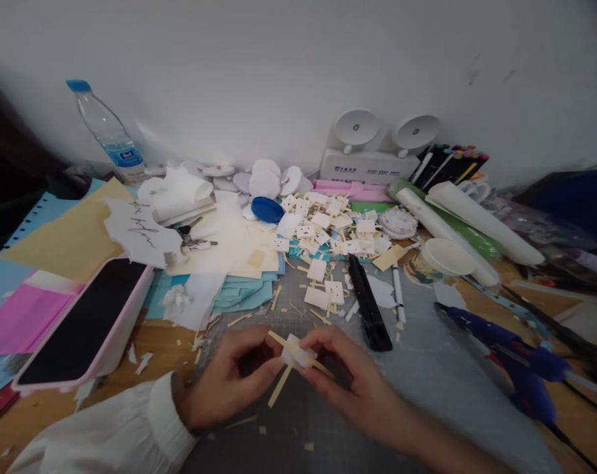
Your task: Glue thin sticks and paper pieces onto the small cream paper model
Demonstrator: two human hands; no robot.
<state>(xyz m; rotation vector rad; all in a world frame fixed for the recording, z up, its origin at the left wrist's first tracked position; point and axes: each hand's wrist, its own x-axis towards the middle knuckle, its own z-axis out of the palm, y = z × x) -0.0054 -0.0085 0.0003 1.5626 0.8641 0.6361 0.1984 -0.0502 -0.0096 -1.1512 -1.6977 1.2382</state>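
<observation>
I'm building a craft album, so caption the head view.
Left hand and right hand hold a small white piece with pale strips above a gray mat.

- Shows blue lettering on white twin-lamp box, too blurred to read.
- Shows unreadable white mark on blue bottle label.
- Shows illegible handwriting on torn paper.

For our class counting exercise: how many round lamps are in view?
2: the left lamp and the right lamp, side by side atop the white box. Both show plainly; I see no sign of others hidden.
</observation>
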